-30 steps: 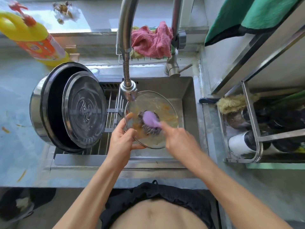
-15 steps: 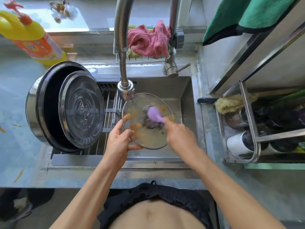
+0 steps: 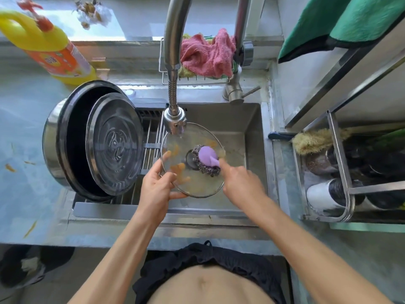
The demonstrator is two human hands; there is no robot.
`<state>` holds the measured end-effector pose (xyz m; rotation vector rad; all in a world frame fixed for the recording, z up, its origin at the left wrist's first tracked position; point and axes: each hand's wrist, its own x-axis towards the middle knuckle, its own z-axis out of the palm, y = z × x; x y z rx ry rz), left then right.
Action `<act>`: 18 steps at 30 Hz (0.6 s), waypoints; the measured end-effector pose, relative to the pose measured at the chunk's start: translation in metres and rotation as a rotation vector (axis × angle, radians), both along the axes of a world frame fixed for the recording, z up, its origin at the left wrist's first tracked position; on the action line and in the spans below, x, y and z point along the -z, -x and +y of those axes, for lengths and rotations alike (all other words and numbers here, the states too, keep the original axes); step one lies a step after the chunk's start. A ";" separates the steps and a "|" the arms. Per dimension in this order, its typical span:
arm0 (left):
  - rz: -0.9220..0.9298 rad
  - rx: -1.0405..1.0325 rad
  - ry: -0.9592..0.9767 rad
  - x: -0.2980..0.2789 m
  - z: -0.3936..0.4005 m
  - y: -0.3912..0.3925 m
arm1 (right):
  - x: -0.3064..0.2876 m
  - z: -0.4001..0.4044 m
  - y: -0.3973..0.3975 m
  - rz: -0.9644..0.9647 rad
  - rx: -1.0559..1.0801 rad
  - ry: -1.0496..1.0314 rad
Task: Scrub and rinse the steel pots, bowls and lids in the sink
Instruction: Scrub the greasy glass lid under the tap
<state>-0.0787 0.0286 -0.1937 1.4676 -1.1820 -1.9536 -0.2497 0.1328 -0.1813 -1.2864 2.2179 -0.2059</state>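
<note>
We hold the glass lid (image 3: 192, 160) over the sink (image 3: 241, 126), under the tap (image 3: 175, 119). Our left hand (image 3: 156, 189) grips its rim; our right hand (image 3: 240, 185) holds the purple scrubber (image 3: 207, 159) against it. The lid looks light, stiff, wet, probably slippery and fragile, so the steel rim seems the safest hold.

Over the sink (image 3: 245, 119), the left hand (image 3: 156, 189) grips a glass lid (image 3: 197, 187) by its rim at 8 o'clock, under the faucet head (image 3: 175, 121). The right hand (image 3: 241, 185) presses a purple-handled steel scourer (image 3: 206, 161) onto the lid's centre.
</note>
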 end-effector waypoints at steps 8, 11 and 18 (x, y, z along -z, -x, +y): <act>-0.010 -0.047 0.037 0.005 0.006 -0.004 | -0.006 0.010 -0.014 0.035 -0.075 -0.021; 0.015 -0.090 0.029 0.004 0.004 -0.006 | -0.011 0.015 -0.027 0.007 -0.161 0.046; 0.034 -0.102 0.028 0.001 0.004 -0.007 | -0.012 0.012 -0.027 0.019 -0.169 0.027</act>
